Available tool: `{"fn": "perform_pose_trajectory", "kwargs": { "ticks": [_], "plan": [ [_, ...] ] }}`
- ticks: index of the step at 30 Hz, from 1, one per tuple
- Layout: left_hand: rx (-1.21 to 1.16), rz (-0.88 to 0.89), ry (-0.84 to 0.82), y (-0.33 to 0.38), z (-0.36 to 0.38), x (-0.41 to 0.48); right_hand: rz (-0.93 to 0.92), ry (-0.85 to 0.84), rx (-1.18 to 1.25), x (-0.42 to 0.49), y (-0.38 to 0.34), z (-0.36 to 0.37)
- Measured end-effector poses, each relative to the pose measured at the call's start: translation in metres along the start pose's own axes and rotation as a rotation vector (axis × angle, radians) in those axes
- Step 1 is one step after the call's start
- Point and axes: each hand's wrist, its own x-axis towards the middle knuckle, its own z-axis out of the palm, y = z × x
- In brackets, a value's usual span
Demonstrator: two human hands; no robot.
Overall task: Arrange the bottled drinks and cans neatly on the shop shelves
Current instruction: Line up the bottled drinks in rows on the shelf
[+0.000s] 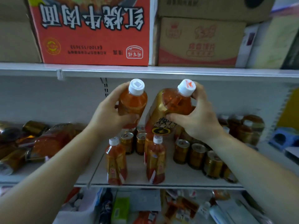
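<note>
My left hand (pixel 110 115) grips an orange drink bottle (pixel 133 102) with a white cap, held above the middle shelf (pixel 178 175). My right hand (pixel 197 117) holds a larger gold-labelled orange bottle (pixel 169 107), tilted left, its white cap near my fingertips. Below them two small orange bottles (pixel 115 162) (pixel 155 160) stand upright near the shelf's front edge. Gold cans (pixel 196 156) stand in rows behind and to the right of them.
Bottles and cans lie toppled in a heap (pixel 40 143) on the shelf's left part. More bottles (pixel 242 126) stand at the back right. A red carton (pixel 90 31) and brown cartons (pixel 200 41) sit on the upper shelf. Mixed packets (pixel 178 207) fill the shelf below.
</note>
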Motion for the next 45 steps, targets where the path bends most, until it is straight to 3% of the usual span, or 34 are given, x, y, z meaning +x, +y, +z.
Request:
{"fn": "perform_pose_trajectory", "kwargs": {
  "ticks": [7,18,31,37,45],
  "plan": [
    [-0.182,-0.044,0.004,0.080,0.105,-0.019,0.021,0.002,-0.040,-0.034,0.022,-0.128],
    [-0.390,-0.218,-0.249,0.121,0.287,-0.025,0.301,0.073,-0.212,-0.075,0.111,-0.263],
    [-0.376,-0.295,-0.290,0.116,0.409,0.046,0.514,0.076,-0.221,-0.052,0.260,-0.319],
    [-0.332,-0.340,-0.265,0.127,0.453,0.058,0.523,-0.044,-0.156,-0.047,0.321,-0.337],
    [-0.245,-0.469,-0.106,0.136,0.502,0.050,0.505,-0.232,-0.075,-0.046,0.389,-0.339]
  ]
}}
